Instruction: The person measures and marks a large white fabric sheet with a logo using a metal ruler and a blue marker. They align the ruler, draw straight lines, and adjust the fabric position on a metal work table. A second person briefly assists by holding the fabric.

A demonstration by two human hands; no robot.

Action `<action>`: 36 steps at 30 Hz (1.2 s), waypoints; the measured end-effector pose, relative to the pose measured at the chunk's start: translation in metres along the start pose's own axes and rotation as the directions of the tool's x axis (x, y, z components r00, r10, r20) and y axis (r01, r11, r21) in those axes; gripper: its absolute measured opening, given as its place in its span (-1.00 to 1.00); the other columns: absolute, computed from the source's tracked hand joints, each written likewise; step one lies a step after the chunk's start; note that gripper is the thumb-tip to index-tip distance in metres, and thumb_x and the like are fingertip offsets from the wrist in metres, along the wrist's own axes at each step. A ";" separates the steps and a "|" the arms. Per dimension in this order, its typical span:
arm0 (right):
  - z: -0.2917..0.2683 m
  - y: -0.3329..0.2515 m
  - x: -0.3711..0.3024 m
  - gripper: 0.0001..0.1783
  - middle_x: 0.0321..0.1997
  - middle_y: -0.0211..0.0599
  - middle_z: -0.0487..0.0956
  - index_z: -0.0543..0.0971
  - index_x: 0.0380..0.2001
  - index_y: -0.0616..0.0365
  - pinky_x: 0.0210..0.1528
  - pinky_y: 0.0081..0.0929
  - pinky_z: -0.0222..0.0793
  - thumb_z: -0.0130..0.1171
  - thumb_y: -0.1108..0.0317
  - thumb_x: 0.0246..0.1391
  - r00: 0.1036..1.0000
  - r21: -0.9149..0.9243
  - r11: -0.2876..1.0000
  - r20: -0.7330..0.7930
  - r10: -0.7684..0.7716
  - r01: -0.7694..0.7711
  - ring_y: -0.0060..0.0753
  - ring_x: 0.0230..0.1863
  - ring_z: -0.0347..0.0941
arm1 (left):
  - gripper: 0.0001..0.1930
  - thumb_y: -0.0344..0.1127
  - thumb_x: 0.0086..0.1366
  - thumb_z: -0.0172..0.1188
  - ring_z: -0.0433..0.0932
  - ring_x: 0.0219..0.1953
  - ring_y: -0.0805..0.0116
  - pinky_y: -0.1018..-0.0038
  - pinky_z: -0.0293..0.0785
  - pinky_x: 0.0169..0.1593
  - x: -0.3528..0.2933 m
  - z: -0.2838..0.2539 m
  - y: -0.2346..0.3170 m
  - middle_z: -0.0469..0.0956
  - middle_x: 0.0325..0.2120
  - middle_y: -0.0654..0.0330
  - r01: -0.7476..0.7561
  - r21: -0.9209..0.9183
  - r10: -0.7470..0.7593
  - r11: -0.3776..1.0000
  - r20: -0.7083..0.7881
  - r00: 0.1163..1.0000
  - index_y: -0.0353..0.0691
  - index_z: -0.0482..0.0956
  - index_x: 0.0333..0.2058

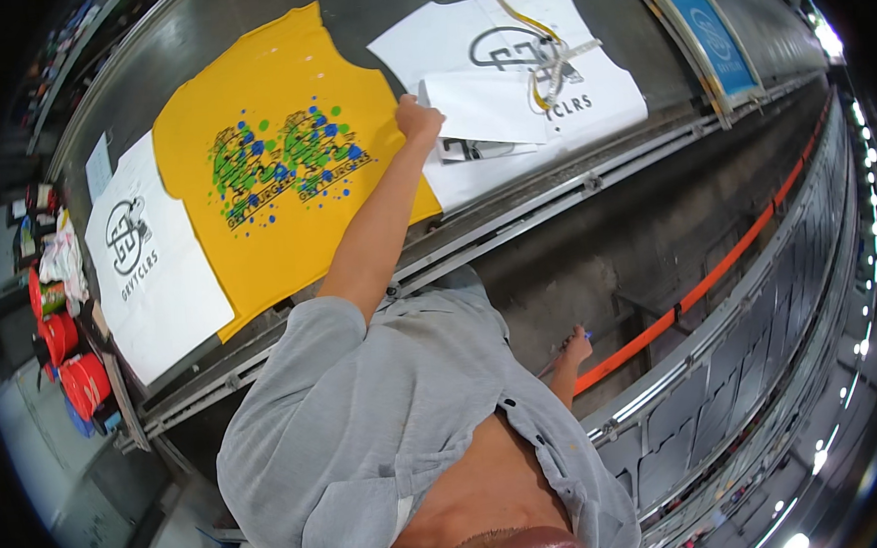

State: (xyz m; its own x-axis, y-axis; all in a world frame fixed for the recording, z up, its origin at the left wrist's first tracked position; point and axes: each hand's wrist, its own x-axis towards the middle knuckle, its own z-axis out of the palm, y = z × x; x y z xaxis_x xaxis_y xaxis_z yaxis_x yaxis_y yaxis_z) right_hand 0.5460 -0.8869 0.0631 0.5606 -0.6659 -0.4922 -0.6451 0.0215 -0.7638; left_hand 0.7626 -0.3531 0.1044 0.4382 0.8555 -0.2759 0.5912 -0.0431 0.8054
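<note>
My left hand (419, 119) is closed at the left edge of a loose white sheet (479, 105), pinching it. The sheet lies over a white printed shirt panel (602, 82), and a dark print shows along its lower edge. Beside this hand, a yellow shirt panel (285, 84) with a blue, green and black print is spread flat. My right hand (575, 346) hangs low beside my body, fingers closed around a small, thin, blue-tipped object, too small to name. A yellow-and-white measuring tape (534, 21) curls across the white panel.
Another white printed panel (157, 299) lies at the left end of the long dark table (365, 10). A framed blue printing screen (709, 37) rests at the right. Red containers (85, 384) stand at the left. An orange rail (698, 300) runs behind my right hand.
</note>
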 end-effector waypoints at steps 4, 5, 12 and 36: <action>0.000 -0.021 0.011 -0.72 -0.67 -0.44 0.36 0.43 -0.66 0.13 -0.62 -0.47 0.14 0.24 0.31 0.01 0.993 -0.034 0.997 -0.094 -0.072 0.069 -0.54 -0.67 0.24 | -0.87 -0.63 -0.03 0.34 0.50 -0.67 0.29 0.43 0.52 -0.49 0.011 -0.071 0.010 0.55 -0.66 0.10 0.546 -0.433 -0.248 0.717 0.574 0.780 -0.33 0.59 -0.48; 0.001 -0.029 0.011 -0.70 -0.65 -0.39 0.39 0.45 -0.66 0.20 -0.60 -0.41 0.18 0.24 0.29 0.01 0.989 -0.015 0.991 -0.062 -0.136 0.135 -0.48 -0.65 0.26 | -0.90 -0.61 0.06 0.30 0.56 -0.55 0.29 0.44 0.58 -0.42 0.007 -0.105 0.004 0.60 -0.51 0.03 0.600 -0.498 -0.188 0.625 0.650 0.736 -0.39 0.57 -0.43; 0.057 -0.118 -0.035 -0.55 -0.47 0.10 0.56 0.54 -0.41 0.53 -0.27 -0.07 0.33 0.09 0.19 0.10 0.726 -0.428 0.661 -0.016 -0.687 0.616 -0.07 -0.46 0.40 | -0.81 -0.38 0.35 0.08 0.56 0.00 -0.09 0.19 0.61 0.09 -0.011 -0.314 -0.090 0.54 -0.25 -0.11 0.281 -0.878 -0.132 -0.388 0.355 0.926 -0.47 0.46 -0.29; 0.345 -0.148 -0.225 -0.52 -0.19 -0.15 0.57 0.63 -0.14 0.08 -0.09 -0.06 0.46 0.26 -0.09 0.10 0.046 -0.341 -0.306 0.730 -0.682 0.889 0.02 -0.08 0.50 | -0.41 -0.07 -0.08 0.56 0.52 -0.27 0.05 0.26 0.44 -0.18 0.005 -0.341 -0.235 0.54 -0.33 0.03 0.241 -0.110 -0.264 0.964 -0.326 0.908 -0.32 0.49 -0.20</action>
State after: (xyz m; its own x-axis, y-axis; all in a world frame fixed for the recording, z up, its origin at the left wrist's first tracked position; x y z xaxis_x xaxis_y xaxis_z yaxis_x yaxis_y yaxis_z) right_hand 0.6946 -0.4826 0.1433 0.8447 0.4992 0.1933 0.5182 -0.8530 -0.0616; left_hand 0.3952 -0.1627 0.0921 0.0210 0.9561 -0.2923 0.6011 0.2216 0.7678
